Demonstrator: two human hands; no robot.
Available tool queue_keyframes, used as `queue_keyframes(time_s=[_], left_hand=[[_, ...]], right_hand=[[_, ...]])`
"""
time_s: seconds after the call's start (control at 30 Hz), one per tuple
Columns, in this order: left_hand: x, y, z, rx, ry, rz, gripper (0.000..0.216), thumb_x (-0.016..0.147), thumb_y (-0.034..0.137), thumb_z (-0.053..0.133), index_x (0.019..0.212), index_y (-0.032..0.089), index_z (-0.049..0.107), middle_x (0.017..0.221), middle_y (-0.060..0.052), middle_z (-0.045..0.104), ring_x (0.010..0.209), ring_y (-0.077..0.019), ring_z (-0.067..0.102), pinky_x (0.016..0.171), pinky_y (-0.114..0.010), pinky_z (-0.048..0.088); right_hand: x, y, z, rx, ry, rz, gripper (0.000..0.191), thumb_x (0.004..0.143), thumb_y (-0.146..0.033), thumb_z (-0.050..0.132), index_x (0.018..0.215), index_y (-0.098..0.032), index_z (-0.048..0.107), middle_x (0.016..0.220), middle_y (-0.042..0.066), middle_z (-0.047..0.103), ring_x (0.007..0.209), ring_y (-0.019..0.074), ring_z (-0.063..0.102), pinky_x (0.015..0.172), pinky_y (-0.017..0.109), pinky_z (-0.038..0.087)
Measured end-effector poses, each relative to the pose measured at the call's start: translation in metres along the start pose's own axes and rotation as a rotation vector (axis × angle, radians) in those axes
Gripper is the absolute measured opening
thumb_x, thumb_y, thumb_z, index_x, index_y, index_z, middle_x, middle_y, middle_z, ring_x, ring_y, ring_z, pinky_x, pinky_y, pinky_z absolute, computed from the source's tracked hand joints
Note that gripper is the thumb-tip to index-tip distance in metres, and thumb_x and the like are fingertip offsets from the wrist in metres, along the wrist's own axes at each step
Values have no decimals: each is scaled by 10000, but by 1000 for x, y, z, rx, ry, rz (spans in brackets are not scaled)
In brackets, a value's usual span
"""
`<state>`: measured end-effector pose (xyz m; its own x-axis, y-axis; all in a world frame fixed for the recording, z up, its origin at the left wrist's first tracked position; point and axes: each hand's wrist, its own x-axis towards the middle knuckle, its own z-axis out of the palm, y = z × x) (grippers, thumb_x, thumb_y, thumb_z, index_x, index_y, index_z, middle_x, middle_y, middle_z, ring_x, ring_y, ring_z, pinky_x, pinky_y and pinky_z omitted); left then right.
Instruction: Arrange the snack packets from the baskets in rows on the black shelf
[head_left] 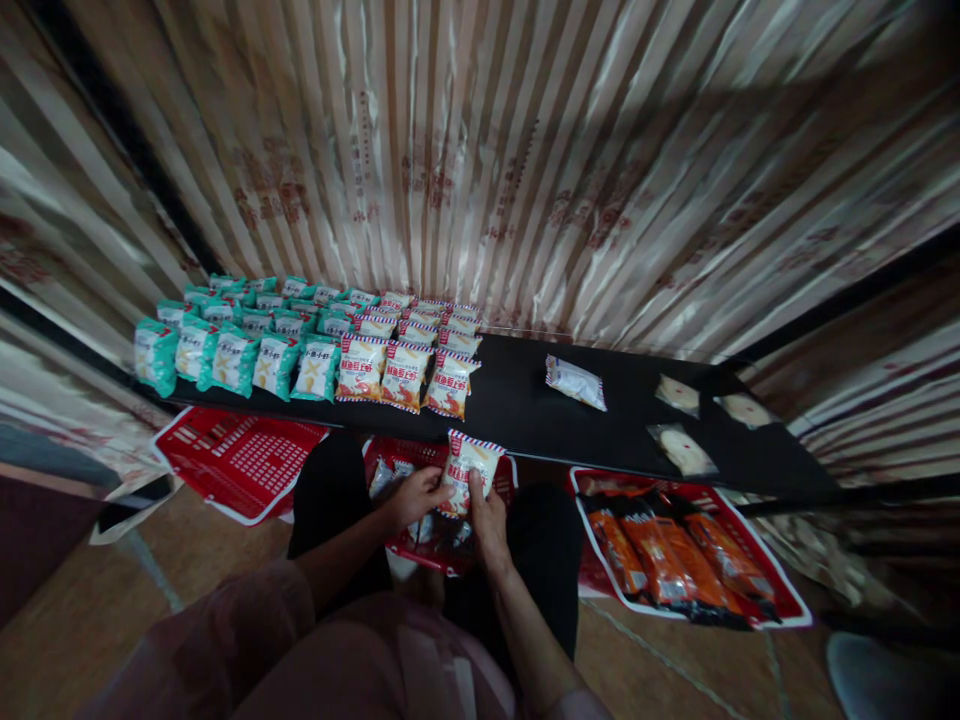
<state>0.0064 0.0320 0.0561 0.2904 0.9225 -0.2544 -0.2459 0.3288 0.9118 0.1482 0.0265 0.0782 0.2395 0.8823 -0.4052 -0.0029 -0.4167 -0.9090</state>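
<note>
Head cam, pkt [466,460] btwn L hand [418,497] + R hand [489,522], basket [421,557] below part-hidden

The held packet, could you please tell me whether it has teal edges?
No, the packet in the left hand and right hand is whitish, red-printed and striped along the top.

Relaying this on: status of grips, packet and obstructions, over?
Left grip, right grip: on striped-edge snack packet. Front toward camera, above red basket. Nothing visibly in the way.
</note>
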Motion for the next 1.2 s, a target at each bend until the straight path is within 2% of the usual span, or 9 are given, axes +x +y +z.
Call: queue_keyframes(time_s=[0.13,0.27,0.57,0.73,0.93,1.2], left_hand=[[3,1,2,25,51,25,479,634,462,761,950,125,631,928,-84,696,894,-212,635,816,-314,470],[6,0,3,78,80,73,442,657,458,740,928,124,637,890,-71,696,840,-197,635,776,-299,475],[11,-6,0,96,99,123,443,653,493,716,887,124,642,865,-72,695,810,-196,632,757,-296,475],[8,-1,-2,81,86,99,484,628,497,735,909,114,641,880,-87,697,822,-210,636,761,-306,476],[-4,12,-4,-28,-81,51,539,601,426,781,1017,115,637,993,-111,693,924,-243,641,886,-364,451],[-3,14,0,-86,-7,81,518,558,417,810,960,124,665,1001,-114,697,984,-274,625,961,-424,414]], right_hand=[[1,-2,0,42,-36,44,693,627,-692,614,980,-101,693,802,90,735,850,281,670,744,330,499],[-3,-6,-2,148,-121,52,666,656,-669,617,1025,-117,672,853,85,736,847,265,670,739,323,506],[-14,-5,-8,268,-292,24,499,684,-509,706,1048,-178,622,894,61,732,809,235,676,755,340,506],[-16,-4,-9,278,-281,10,496,641,-474,756,1018,-184,616,863,58,734,804,240,680,741,339,511],[-14,-3,-8,272,-253,-17,514,633,-498,751,1010,-170,629,848,69,734,784,244,681,718,341,515],[-20,-20,-5,228,-224,-34,573,570,-538,772,983,-156,662,794,71,731,707,244,678,678,347,516]])
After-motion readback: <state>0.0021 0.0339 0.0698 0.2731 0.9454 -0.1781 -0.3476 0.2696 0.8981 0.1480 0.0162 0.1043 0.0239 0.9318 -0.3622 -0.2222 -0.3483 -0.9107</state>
